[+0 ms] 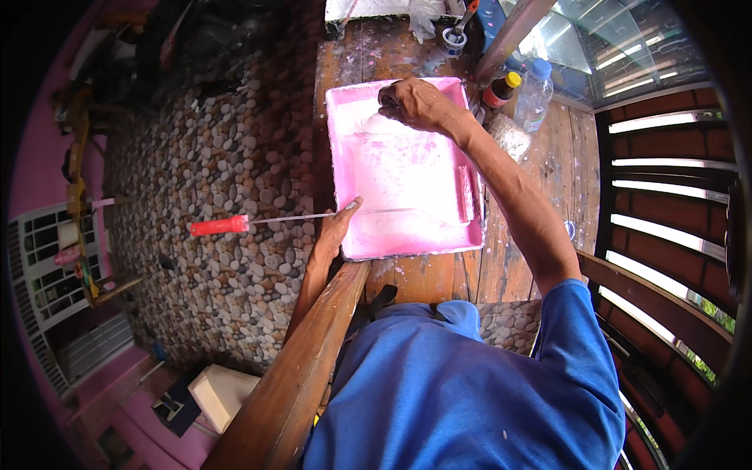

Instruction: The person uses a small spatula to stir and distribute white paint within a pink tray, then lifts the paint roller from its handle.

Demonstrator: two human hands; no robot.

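A pink paint tray (407, 252) lies on the wooden bench before me, with pale pink paint in it. My left hand (337, 227) grips its near left edge, thumb over the rim and the other fingers hidden underneath. Over the far part of the tray, my right hand (419, 106) is closed, its fingers bunched downward; whatever they hold, if anything, is hidden. A paint roller rests across the tray: its pink roller sleeve (466, 194) lies along the right wall, and its red handle (221, 225) sticks out past the left edge.
Right of the tray stand a dark bottle with a yellow cap (501, 90) and a clear plastic bottle (535, 94). A small tub with a brush (453, 41) is at the back. A wooden post (313, 376) rises beside my left arm; slatted wood (666, 211) borders the right.
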